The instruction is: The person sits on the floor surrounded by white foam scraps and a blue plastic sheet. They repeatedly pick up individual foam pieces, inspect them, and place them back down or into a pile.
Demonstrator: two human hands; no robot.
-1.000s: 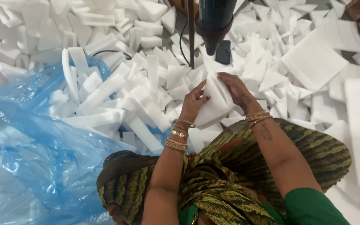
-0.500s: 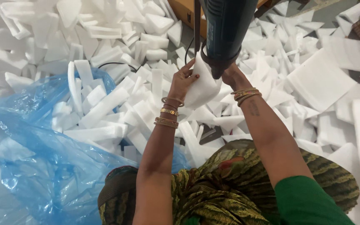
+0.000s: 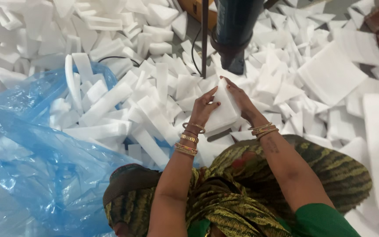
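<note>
Covering nearly the whole floor [image 3: 330, 8], white foam offcuts [image 3: 123, 96] are heaped in strips, wedges and flat sheets, and only a small grey patch of bare ground is seen at the far edge. A dark blue machine head [image 3: 235, 30] hangs over the heap, and everything else is placed from it. Just below its nozzle a white foam block [image 3: 222, 112] is held upright between two hands. The left hand [image 3: 205, 107] is pressed flat against the block's left face, fingers stretched and thumb hooked over the near edge; the right hand [image 3: 242, 103] is laid along the block's right face, fingers extended to its top corner, so the block is clasped from both sides rather than wrapped in a fist. Gold bangles [image 3: 188, 139] are worn on both wrists. Just left of the machine head a thin dark rod [image 3: 205, 39] stands upright, and a black cable [image 3: 115, 58] is seen trailing among the scraps further left. Behind the machine head, part of a brown cardboard box [image 3: 194, 6] is seen; its contents cannot be told. Far to the lower left of the machine head a large blue plastic bag [image 3: 31, 166] lies open and crumpled, with foam strips spilling across its mouth. To the right of the machine head a broad flat foam sheet [image 3: 330, 74] rests on the pile.
</note>
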